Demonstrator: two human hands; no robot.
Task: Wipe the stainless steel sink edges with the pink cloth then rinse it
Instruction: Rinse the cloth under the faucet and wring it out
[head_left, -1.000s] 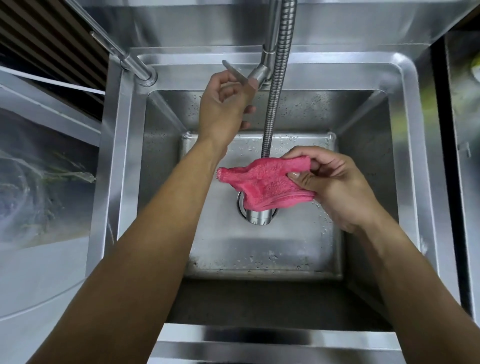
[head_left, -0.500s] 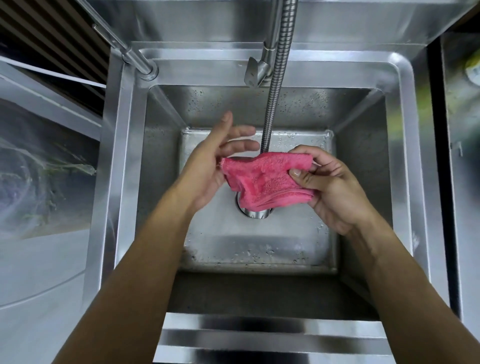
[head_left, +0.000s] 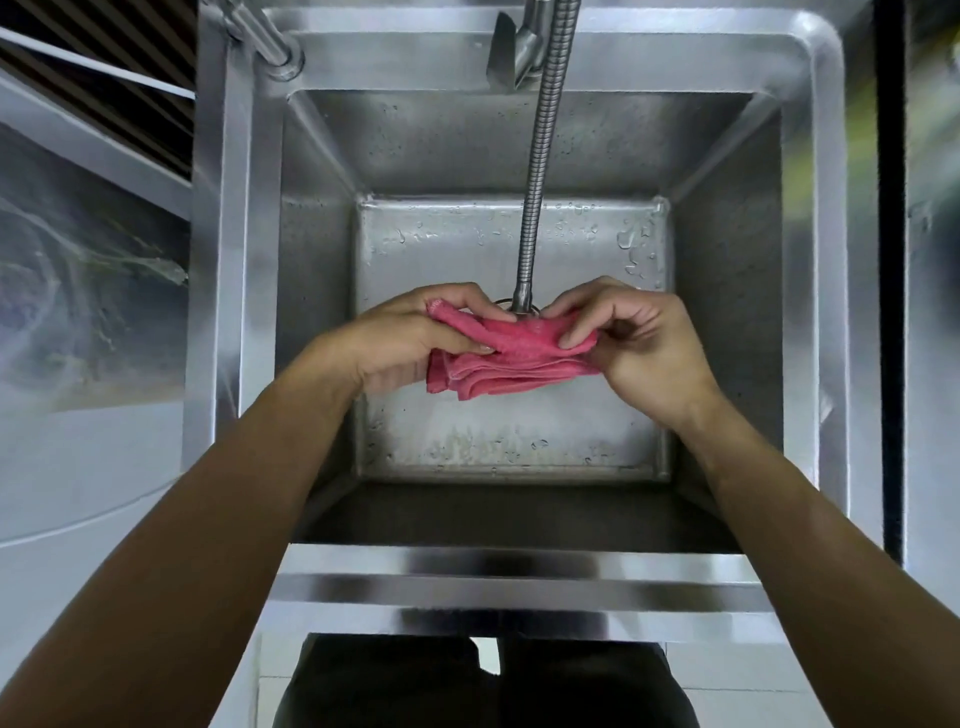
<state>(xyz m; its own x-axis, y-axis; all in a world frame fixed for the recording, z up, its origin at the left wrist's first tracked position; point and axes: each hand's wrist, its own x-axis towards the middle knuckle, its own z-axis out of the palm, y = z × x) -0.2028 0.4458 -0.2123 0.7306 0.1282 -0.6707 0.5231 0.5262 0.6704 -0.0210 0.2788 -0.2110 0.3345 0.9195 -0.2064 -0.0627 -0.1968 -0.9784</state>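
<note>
Pink cloth (head_left: 511, 358), one item, terry or microfibre by its nap. Head view, the only view supplied.

Location: held in the air over the middle of the stainless steel sink (head_left: 810, 260), just below the tip of the flexible faucet hose (head_left: 537, 171) and above the drain, which it mostly hides. It touches neither the basin floor nor the walls.

Condition: folded into several layers, the stacked edges fanning out along the lower left side. Whether water is running onto it cannot be told; droplets lie on the basin floor.

Hold: left hand (head_left: 410, 338) closed on the left end, thumb on top, fingers (head_left: 470, 304) curled over the far edge. Right hand (head_left: 631, 343) closed on the right end, thumb and forefinger pinching the top layer. Both hands grip the cloth; neither is open.

Handling, as a judgement: soft and limp, with no stiffness of its own, so it will sag wherever it is unsupported. Light when dry, noticeably heavier and clingy once soaked. Not fragile and unlikely to slip, since the pile gives good purchase. Best taken at the two ends, as here, for spreading under the spout, or bunched in one fist for wringing.

Surroundings: steel front ledge (head_left: 509, 582) near the person; second tap fitting (head_left: 275, 52) at the far left corner.
</note>
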